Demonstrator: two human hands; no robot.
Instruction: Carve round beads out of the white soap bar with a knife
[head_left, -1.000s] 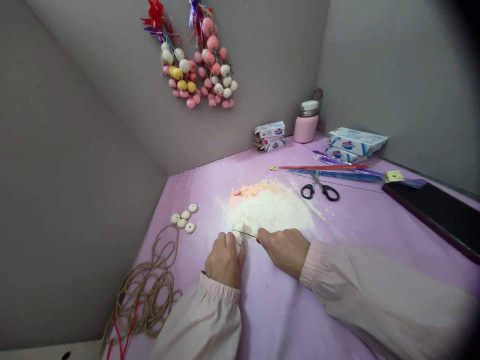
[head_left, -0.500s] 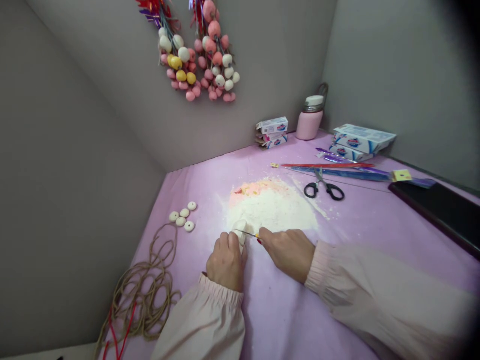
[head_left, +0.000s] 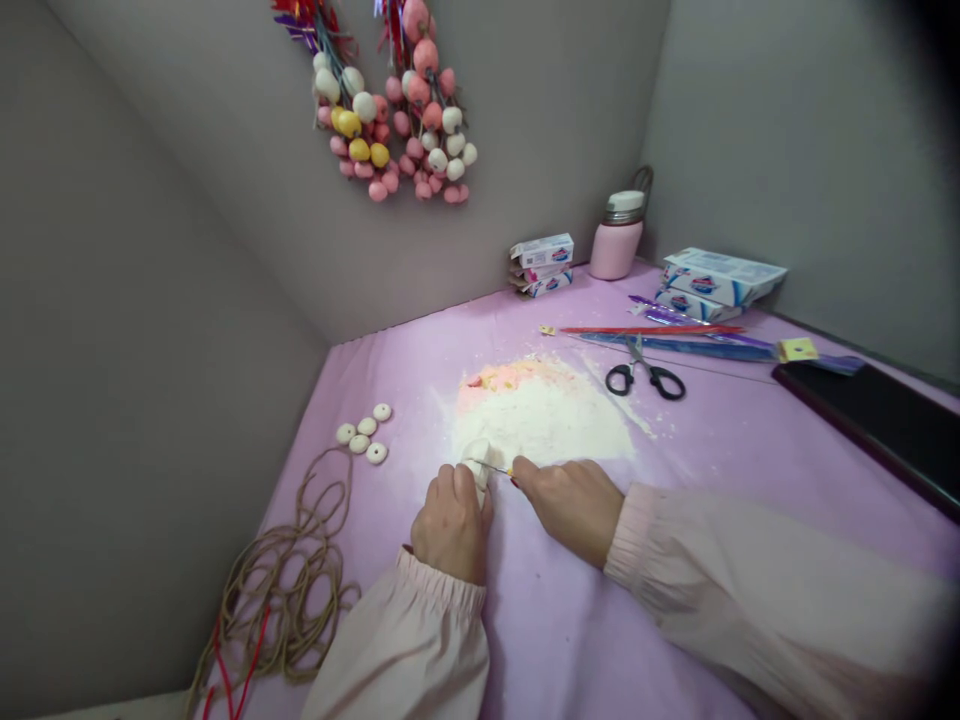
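My left hand [head_left: 448,525] is closed round a small white block, which looks like soap [head_left: 478,452], and holds it low over the table. In my right hand [head_left: 576,510] is a small knife [head_left: 493,467] with a thin metal blade; its handle is mostly hidden by the fingers. The blade points left and touches the top of the block. Right behind the block spreads a pile of white shavings [head_left: 555,425], with pink and yellow crumbs [head_left: 499,378] along its far edge. To the left lie several white round beads [head_left: 376,453] with holes.
Brown cord [head_left: 300,580] lies tangled at left, with red string [head_left: 255,660]. Black-handled scissors [head_left: 664,382], ribbons [head_left: 675,346] and a black tray-like object [head_left: 862,415] are at right. Small boxes [head_left: 551,250], larger boxes [head_left: 720,275] and a pink jar [head_left: 616,250] stand behind. Bead strings [head_left: 420,130] hang above.
The view has shifted very slightly. Both hands keep nearly the same place, with the knife blade still against the white block.
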